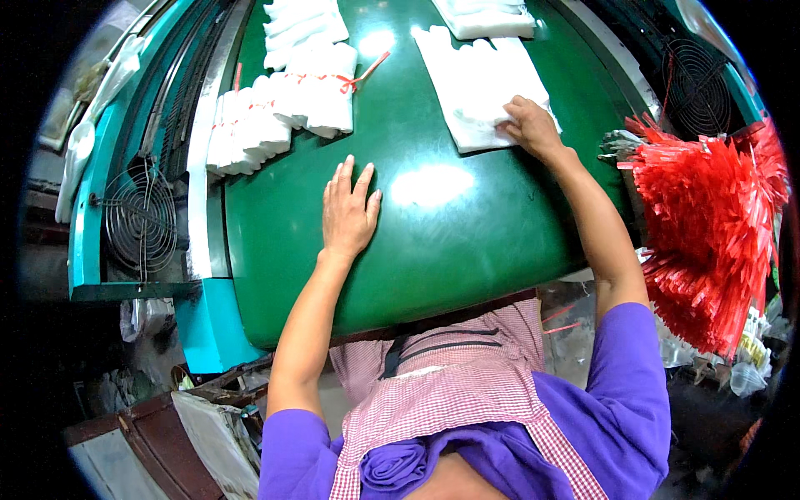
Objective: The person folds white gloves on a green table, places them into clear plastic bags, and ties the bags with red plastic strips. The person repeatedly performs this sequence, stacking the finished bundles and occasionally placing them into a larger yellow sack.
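My left hand (348,208) lies flat on the green belt surface (300,267), fingers stretched toward the far side, holding nothing. My right hand (531,125) has its fingers curled at the right part of a flat pile of white fabric pieces (475,87), which look like gloves; the exact grip is partly hidden under the fingers. Beyond my left hand are white bundles (321,92) bound with thin red strips (360,82). Their rounded ends face toward me.
More white piles lie farther off at the left (304,29) and right (483,15). A thick bunch of red plastic strips (708,225) hangs at the right edge. Teal machine frames with round fan guards (140,218) flank the belt. Cluttered objects (158,433) fill the lower left.
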Demonstrator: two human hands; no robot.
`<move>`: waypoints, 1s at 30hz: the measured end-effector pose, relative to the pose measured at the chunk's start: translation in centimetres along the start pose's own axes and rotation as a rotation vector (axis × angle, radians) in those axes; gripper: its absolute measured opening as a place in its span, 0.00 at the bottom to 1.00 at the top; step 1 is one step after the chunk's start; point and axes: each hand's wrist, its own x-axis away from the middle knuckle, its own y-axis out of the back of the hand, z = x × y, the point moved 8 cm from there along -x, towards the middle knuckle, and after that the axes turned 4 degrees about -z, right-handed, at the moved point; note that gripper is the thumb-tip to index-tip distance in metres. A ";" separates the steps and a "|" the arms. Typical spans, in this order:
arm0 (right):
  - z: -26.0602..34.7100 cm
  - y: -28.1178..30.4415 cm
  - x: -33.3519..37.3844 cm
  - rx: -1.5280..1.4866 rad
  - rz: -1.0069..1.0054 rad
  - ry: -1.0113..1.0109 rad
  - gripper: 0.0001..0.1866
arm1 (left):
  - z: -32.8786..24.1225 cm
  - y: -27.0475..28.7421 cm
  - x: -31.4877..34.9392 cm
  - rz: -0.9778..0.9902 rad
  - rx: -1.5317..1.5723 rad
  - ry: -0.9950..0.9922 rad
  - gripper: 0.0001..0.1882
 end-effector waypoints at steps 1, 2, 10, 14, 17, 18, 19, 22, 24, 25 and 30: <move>-0.2 0.1 -0.2 0.012 0.034 -0.055 0.18 | 0.0 0.0 0.1 -0.001 0.009 0.002 0.24; -0.3 1.2 -0.1 -0.135 -0.029 -0.112 0.16 | -0.1 0.1 0.2 -0.003 0.019 0.003 0.24; 6.8 11.7 4.8 -1.054 -0.238 -0.329 0.14 | -5.8 2.7 4.1 0.056 0.356 -0.055 0.39; 15.1 16.6 6.5 -1.536 -0.586 -0.192 0.12 | -10.9 7.2 3.5 -0.190 0.681 -0.092 0.47; 20.7 19.0 4.6 -1.400 -0.524 0.193 0.17 | -9.3 8.2 2.8 -0.183 1.054 0.215 0.32; 21.9 18.4 3.4 -1.242 -0.514 0.233 0.18 | -8.1 8.5 2.4 -0.149 1.207 0.354 0.22; 22.3 17.2 2.6 -1.153 -0.578 0.238 0.17 | -7.4 8.6 2.6 -0.176 1.458 0.463 0.17; 21.1 7.5 3.6 -0.843 -0.080 0.144 0.25 | -3.6 5.7 6.3 0.066 1.458 0.727 0.17; 20.1 3.4 9.3 -0.601 0.229 0.202 0.31 | -1.8 4.5 11.0 0.121 1.324 0.837 0.24; 19.6 2.5 12.8 -0.526 0.349 0.245 0.34 | -1.2 3.8 13.0 0.159 1.298 0.876 0.26; 18.4 1.7 21.1 -0.118 0.418 0.452 0.36 | -0.7 6.8 15.0 0.198 1.047 0.477 0.27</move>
